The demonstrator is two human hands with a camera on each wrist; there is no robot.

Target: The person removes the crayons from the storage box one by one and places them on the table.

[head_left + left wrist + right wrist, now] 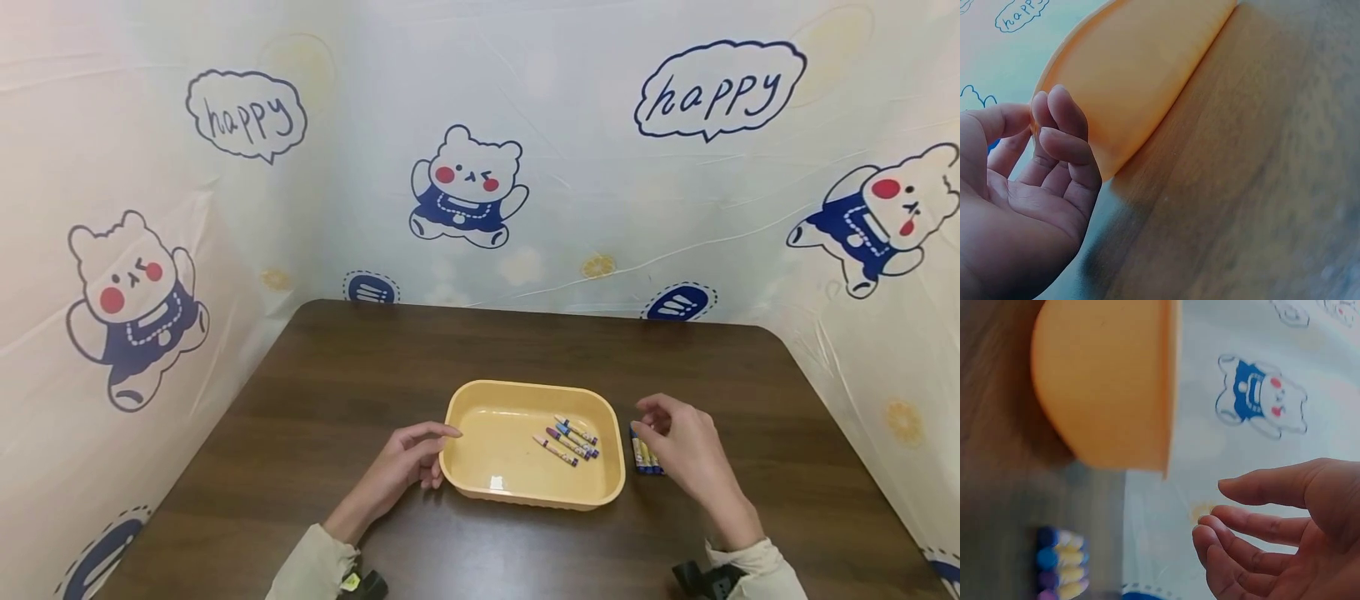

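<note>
A yellow plastic tray (487, 454) sits on the table, with several paper-wrapped crayons (572, 443) lying loose in its right half. My left hand (411, 458) pinches the tray's left rim between thumb and forefinger, as the left wrist view also shows; its other fingers bend beside the outer wall. Just right of the tray, several more crayons (642, 458) lie side by side in a row, partly hidden by my right hand (686, 442). That hand hovers over them, fingers gently bent and thumb apart, holding nothing in the right wrist view.
The dark wooden table (360, 358) spreads around the tray on all sides. A pale curtain (570, 208) printed with bears surrounds it at the back, left and right. Both wrists wear a black camera mount (708, 579).
</note>
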